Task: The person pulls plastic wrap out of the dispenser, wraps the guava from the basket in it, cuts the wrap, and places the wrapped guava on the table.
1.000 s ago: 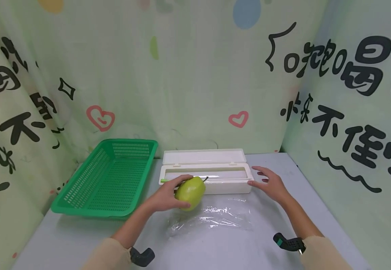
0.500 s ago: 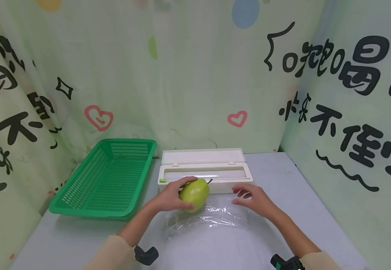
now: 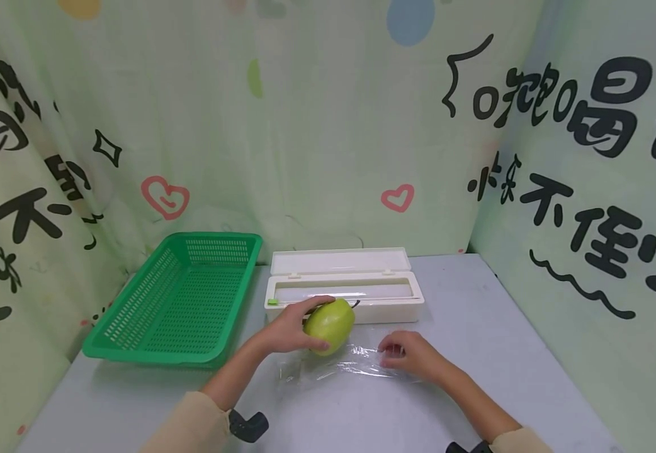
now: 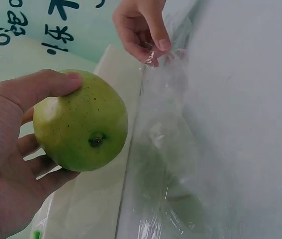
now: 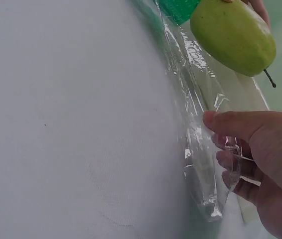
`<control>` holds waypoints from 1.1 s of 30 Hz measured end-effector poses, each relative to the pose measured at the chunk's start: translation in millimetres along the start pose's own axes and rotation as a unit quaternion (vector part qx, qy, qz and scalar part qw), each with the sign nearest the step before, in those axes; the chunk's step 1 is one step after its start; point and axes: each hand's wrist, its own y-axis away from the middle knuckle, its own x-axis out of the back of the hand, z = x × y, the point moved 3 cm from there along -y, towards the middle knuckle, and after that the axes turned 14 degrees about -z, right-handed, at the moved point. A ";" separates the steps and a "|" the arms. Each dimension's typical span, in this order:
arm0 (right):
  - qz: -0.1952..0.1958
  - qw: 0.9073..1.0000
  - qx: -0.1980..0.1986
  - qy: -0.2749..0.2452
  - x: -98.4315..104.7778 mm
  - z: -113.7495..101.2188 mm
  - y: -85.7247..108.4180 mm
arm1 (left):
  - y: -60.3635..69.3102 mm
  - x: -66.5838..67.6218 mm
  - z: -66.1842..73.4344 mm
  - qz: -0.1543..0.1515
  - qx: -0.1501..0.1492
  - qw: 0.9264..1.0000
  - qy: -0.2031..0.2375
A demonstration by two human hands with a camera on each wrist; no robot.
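Observation:
A green pear [image 3: 330, 326] with a dark stem is gripped in my left hand [image 3: 294, 327], raised in front of the white box; the left wrist view shows the thumb on top and fingers below the pear [image 4: 81, 122]. Crumpled clear plastic wrap [image 3: 333, 365] lies on the table beneath and to the right of it. My right hand [image 3: 413, 356] pinches the wrap's right part between thumb and fingers, as the left wrist view of that hand [image 4: 141, 25] shows. In the right wrist view the wrap [image 5: 196, 134] runs past the thumb and fingertips.
A white cling wrap box [image 3: 384, 313] stands behind the hands with its lid [image 3: 339, 261] raised and a small green piece [image 3: 272, 302] at its left. To the left stands a green perforated basket [image 3: 192, 314]. Printed curtains [image 3: 316, 126] enclose the table [image 3: 362, 415].
My right hand has moved from the box's right end down and leftward and has taken hold of the plastic wrap. My left hand has shifted slightly right with the pear.

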 end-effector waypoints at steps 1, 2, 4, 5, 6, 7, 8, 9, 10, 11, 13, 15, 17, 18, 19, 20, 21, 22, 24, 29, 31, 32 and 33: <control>-0.001 1.000 0.006 -0.001 -0.9 -0.5 0.7 | -0.3 -0.5 0.3 -0.002 -0.001 1.000 -0.001; -0.002 1.000 0.012 -0.002 -1.4 -1.1 1.5 | -0.8 -0.9 0.4 -0.003 -0.002 1.000 0.000; -0.008 1.000 0.027 -0.006 -2.0 -2.9 3.4 | -1.8 -2.0 0.8 -0.006 -0.004 1.000 -0.001; -0.011 0.999 0.033 -0.009 -1.8 -4.1 4.4 | -2.5 -2.7 0.9 -0.009 -0.005 1.000 -0.003; -0.017 0.999 0.038 -0.013 -1.4 -5.5 5.4 | -3.1 -3.6 0.9 -0.011 -0.004 1.000 -0.006; -0.023 0.999 0.038 -0.019 -0.9 -6.9 6.5 | -3.8 -4.6 0.9 -0.014 -0.005 1.000 -0.009; -0.029 0.998 0.043 -0.023 -0.2 -8.5 7.5 | -4.9 -5.7 0.4 -0.016 -0.005 1.000 -0.014; -0.033 0.998 0.048 -0.026 0.5 -10.1 8.3 | -5.7 -7.0 0.3 -0.019 -0.006 1.000 -0.018; -0.038 0.997 0.054 -0.029 1.3 -12.0 9.3 | -6.6 -8.5 0.1 -0.022 -0.005 0.999 -0.024; -0.041 0.997 0.060 -0.033 2.1 -13.8 10.1 | -7.6 -10.2 -0.2 -0.025 -0.006 0.999 -0.030; -0.044 0.995 0.074 -0.042 3.8 -17.6 11.8 | -9.7 -13.6 -0.6 -0.030 -0.010 0.998 -0.045; -0.042 0.994 0.088 -0.049 5.5 -20.3 13.0 | -12.0 -17.3 -0.8 -0.035 -0.014 0.998 -0.056; -0.040 0.993 0.092 -0.057 7.2 -21.7 13.6 | -14.3 -20.7 -1.2 -0.037 -0.018 0.997 -0.071; -0.038 0.993 0.092 -0.061 8.5 -23.0 14.1 | -15.2 -22.3 -1.6 -0.038 -0.020 0.996 -0.077; -0.038 0.993 0.093 -0.066 9.5 -23.5 14.2 | -15.8 -23.7 -1.8 -0.038 -0.021 0.996 -0.080; -0.038 0.993 0.092 -0.070 10.4 -23.8 14.3 | -16.3 -24.8 -2.1 -0.038 -0.020 0.996 -0.083; -0.040 0.992 0.091 -0.074 11.2 -24.1 14.4 | -16.7 -25.7 -2.3 -0.038 -0.018 0.995 -0.087; -0.044 0.992 0.090 -0.077 11.9 -24.7 14.6 | -16.9 -26.2 -2.4 -0.038 -0.020 0.995 -0.089; -0.060 0.990 0.089 -0.090 12.6 -25.3 15.0 | -17.3 -26.7 -2.8 -0.037 -0.018 0.995 -0.092; -0.108 0.983 0.114 -0.090 8.8 -23.9 14.5 | -17.6 -25.1 -2.0 -0.027 -0.013 0.993 -0.111; -0.114 0.982 0.123 -0.081 7.3 -23.5 14.0 | -16.9 -24.6 -1.4 -0.022 -0.010 0.993 -0.117; -0.111 0.983 0.123 -0.076 6.9 -23.0 13.6 | -16.4 -24.6 -1.3 -0.020 -0.006 0.993 -0.118; -0.106 0.984 0.120 -0.072 6.9 -22.8 13.3 | -15.9 -24.7 -1.5 -0.016 -0.003 0.993 -0.119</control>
